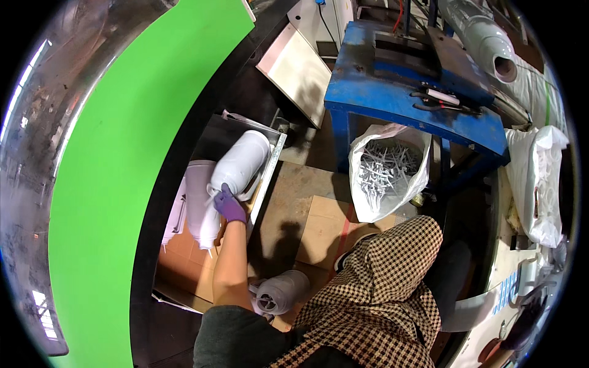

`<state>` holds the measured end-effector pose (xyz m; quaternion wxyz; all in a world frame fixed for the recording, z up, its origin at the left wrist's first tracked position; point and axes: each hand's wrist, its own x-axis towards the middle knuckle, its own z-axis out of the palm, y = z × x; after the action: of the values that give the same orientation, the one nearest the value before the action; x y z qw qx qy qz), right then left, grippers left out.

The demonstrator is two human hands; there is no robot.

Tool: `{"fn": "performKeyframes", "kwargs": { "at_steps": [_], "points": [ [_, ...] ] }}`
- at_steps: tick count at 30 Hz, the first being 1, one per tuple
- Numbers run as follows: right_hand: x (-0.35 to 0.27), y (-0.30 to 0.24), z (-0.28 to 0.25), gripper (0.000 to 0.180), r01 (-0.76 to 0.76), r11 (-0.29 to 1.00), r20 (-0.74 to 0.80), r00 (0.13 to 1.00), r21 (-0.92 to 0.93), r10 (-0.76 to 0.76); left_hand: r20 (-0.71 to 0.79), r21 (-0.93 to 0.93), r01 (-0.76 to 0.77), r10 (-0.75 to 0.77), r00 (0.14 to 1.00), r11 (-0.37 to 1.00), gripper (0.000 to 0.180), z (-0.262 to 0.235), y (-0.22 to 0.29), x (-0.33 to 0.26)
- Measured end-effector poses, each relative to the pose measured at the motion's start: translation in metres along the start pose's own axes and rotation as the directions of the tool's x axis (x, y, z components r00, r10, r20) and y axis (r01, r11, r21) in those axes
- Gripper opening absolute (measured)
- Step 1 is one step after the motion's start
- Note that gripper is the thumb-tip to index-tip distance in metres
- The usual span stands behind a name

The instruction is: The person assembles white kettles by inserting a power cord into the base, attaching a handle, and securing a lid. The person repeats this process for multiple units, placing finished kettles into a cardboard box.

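Observation:
My left hand point(232, 205), in a purple glove, has its fingers closed on the narrow end of a pale grey plastic jug body point(242, 161). The jug lies tilted across the upper part of an open box point(202, 279), its wide end pointing up and to the right. Beside it in the box lie a pinkish-white jug body point(200, 178) and, further left, another pale one point(176, 214) partly cut off by the machine's edge. At the lower right rim, a dark purple shape that looks like my gloved right hand point(529, 322) is in shadow; its fingers are unclear.
A bright green panel point(116, 165) curves along the left. Another grey jug body point(283, 292) stands near my leg. Ahead is a blue metal table point(362, 86) with pliers point(429, 105) on it. A white bag point(362, 205) of small white plastic pieces sits below its edge.

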<state>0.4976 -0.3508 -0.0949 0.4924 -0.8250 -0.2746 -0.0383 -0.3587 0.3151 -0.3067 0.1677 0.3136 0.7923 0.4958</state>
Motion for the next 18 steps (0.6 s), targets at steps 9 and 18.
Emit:
{"fn": "performKeyframes", "kwargs": {
  "at_steps": [9, 18],
  "points": [
    [-0.108, -0.215, 0.255, 0.035, -0.106, 0.91, 0.412, 0.908, 0.402, -0.076, 0.379, -0.598, -0.735, 0.921, 0.092, 0.32, 0.053, -0.126, 0.224, -0.199],
    [-0.148, -0.307, 0.337, 0.042, 0.061, 0.923, 0.721, 0.605, 0.381, -0.338, 0.506, -0.748, -0.624, 0.802, -0.318, 0.224, 0.084, -0.071, 0.266, -0.376]
  ]
}}
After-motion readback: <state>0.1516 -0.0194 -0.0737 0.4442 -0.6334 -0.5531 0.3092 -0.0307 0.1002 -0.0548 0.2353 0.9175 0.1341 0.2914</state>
